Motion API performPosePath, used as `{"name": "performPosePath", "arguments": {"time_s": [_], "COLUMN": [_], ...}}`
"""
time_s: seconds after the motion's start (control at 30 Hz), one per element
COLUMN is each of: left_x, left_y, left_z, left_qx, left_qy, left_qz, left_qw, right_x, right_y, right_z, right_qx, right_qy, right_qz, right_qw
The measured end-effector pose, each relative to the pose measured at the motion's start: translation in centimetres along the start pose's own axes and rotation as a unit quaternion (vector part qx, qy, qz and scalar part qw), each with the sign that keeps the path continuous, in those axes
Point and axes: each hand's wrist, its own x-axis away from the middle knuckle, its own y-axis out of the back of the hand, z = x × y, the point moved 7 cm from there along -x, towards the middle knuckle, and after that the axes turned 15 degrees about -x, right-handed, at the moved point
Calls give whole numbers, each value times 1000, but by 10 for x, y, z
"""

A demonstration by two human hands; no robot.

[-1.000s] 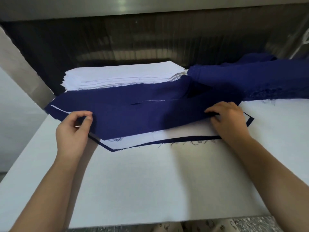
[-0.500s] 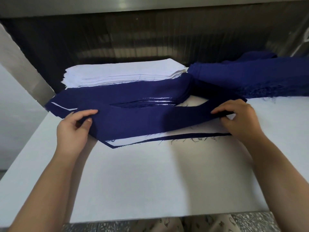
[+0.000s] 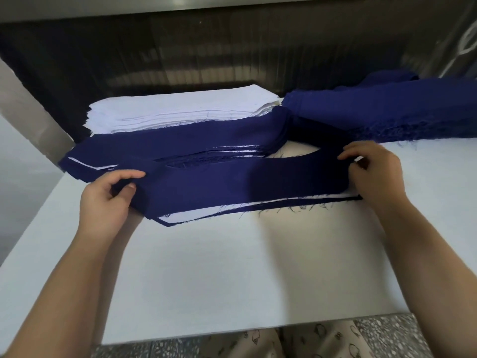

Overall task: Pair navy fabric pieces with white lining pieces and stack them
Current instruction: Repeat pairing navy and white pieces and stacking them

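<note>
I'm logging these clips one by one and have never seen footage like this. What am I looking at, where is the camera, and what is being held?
There is no machine here. A person is working with two bare hands, and the view comes from a camera worn on the head, looking forward and down. That is why both arms come in from the bottom edge.

The left hand and the right hand each pinch one end of a long navy piece. They hold it over a white lining piece that lies on the white table. A navy edge shows under that lining.

Behind it is a navy stack with a few white edges showing in it. Further back is a white lining stack. To the right lies a loose navy heap.
</note>
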Motion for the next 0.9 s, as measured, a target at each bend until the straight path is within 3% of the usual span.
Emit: {"name": "performPosePath", "arguments": {"time_s": [0.2,0.37,0.6,0.73,0.9], "left_x": [0,-2,0,1,5], "left_y": [1,0,-3,-5,-4], "left_z": [1,4,10,-2,-10], "left_qx": [13,9,64,-32,-73], "left_qy": [-1,-8,5,-45,-67], "left_qz": [-6,-12,13,30,23], "left_qw": [1000,1000,998,998,995], "right_x": [1,5,6,8,7], "right_y": [-2,-11,5,10,9], "right_z": [-13,0,-8,-12,-12], "right_qx": [-120,-35,-36,-37,-33], "right_qy": [-109,-53,-52,-67,-67], "right_qz": [8,88,26,16,29], "right_qw": [987,994,998,997,997]}}
